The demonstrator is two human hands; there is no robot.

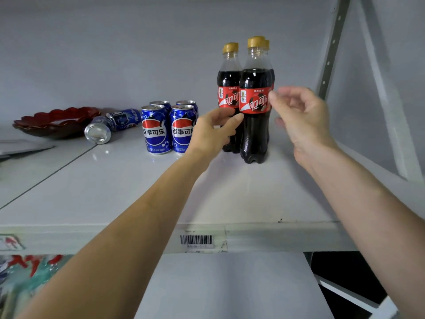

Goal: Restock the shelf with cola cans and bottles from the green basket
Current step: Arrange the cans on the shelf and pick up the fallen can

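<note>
my left hand (215, 128) and right hand (299, 111) hung loose beside the front cola bottle (254, 116), holding nothing; a nudge could topple it into the cans (170, 127).

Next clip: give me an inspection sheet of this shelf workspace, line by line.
Surface: white shelf, glossy, barcode label on its front edge.
Job's things: four upright Pepsi cans; one tipped Pepsi can lying on its side; cola bottles upright, gold caps, clustered at right.
Clutter: dark red dish at far left.
Grips: left hand touches the front bottle; right hand loosely curled beside it, fingertips at the label.
Cables: nothing seen.
Surroundings: grey wall, perforated metal upright.
</note>
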